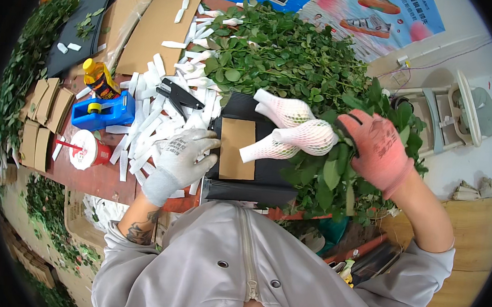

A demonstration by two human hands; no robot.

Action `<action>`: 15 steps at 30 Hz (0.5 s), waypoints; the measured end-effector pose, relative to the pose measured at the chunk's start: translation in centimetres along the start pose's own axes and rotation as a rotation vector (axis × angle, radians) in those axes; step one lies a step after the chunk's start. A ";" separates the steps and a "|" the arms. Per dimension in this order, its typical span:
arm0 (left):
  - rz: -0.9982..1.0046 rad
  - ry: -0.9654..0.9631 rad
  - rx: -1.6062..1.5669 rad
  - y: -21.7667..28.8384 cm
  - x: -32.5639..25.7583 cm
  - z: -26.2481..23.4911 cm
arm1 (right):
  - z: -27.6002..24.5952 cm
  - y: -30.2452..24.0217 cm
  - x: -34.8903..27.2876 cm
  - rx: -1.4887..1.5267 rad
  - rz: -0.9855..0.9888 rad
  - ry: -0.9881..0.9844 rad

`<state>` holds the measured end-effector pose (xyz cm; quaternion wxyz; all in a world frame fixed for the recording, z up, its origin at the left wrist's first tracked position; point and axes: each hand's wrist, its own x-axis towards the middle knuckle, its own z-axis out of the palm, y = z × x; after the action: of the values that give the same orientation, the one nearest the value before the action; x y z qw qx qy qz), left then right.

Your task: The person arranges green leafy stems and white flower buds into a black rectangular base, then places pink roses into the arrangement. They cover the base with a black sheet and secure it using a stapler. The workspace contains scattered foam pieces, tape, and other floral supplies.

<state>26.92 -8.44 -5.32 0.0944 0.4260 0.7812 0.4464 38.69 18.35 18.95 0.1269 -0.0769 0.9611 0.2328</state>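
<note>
My right hand (378, 150), in a pink glove, grips a bunch of leafy flower stems (326, 175) whose heads are wrapped in white foam netting (295, 131). The netted heads lie over a black corrugated sheet (244, 181) with a brown cardboard strip (238, 148) on it. My left hand (181, 158), in a grey-white glove, rests with spread fingers at the left edge of the black sheet, among loose white net sleeves (146, 127). It holds nothing.
A pile of green leafy stems (286, 54) fills the far table. A black stapler (179, 96), a blue tape dispenser (105, 111), an orange bottle (98, 78) and a red-and-white cup (85, 149) stand left. Cardboard sheets (158, 27) lie behind. A white stool (457, 116) stands right.
</note>
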 end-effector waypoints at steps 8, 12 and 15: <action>0.085 -0.156 0.337 -0.8 1.3 2.5 | 0.3 -2.6 1.9 -0.004 0.006 0.169; 0.065 -0.183 0.162 -1.1 1.9 2.8 | 6.0 -5.6 4.3 0.017 -0.002 -0.252; 0.138 -0.051 0.200 -1.7 0.5 3.7 | 14.5 -6.7 3.8 0.100 0.100 -0.070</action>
<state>27.59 -6.20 -8.67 0.0405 0.4973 0.7880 0.3607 39.46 18.95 2.54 0.1521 -0.0141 0.9692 0.1930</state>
